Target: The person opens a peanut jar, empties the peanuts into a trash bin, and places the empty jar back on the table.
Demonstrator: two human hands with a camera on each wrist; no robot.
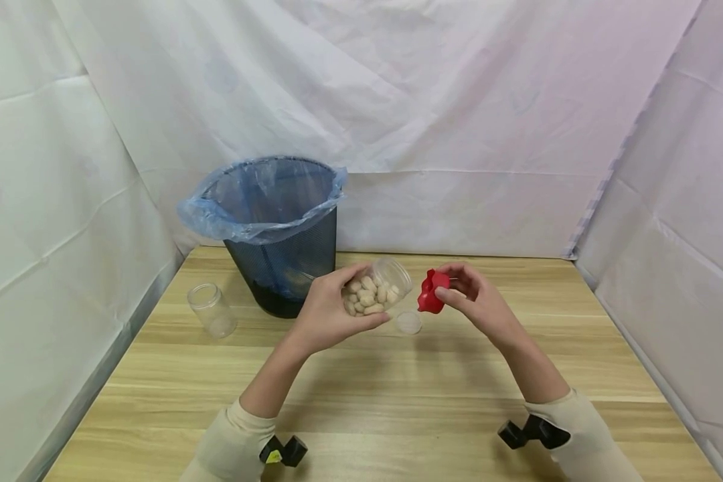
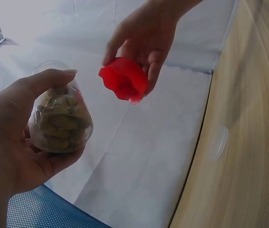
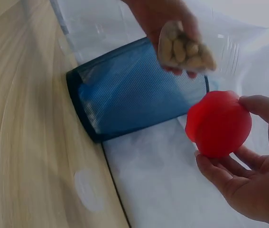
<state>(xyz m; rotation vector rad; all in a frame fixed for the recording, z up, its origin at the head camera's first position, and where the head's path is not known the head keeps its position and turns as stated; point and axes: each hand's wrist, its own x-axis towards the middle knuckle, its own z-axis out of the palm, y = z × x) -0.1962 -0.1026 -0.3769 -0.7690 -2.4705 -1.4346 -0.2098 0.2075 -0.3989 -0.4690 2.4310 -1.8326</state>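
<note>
My left hand [image 1: 331, 308] grips a clear jar [image 2: 60, 118], partly filled with pale oval pieces that look like nuts [image 1: 367, 294]. The jar is tilted, its mouth towards the right. Across a small gap, my right hand [image 1: 476, 298] pinches a small red cup with a wavy rim [image 1: 432, 292] between thumb and fingers. In the left wrist view the cup's hollow side shows; in the right wrist view its rounded outside [image 3: 219, 124] does. The jar and cup are apart, both above the table. A clear round lid [image 1: 409, 323] lies on the tabletop below them.
A black mesh bin [image 1: 283, 268] lined with a blue plastic bag [image 1: 217, 217] stands at the back left. To its left is another clear jar [image 1: 212, 311], with nothing visible inside. White cloth [image 1: 458, 201] hangs around the wooden table [image 1: 397, 415].
</note>
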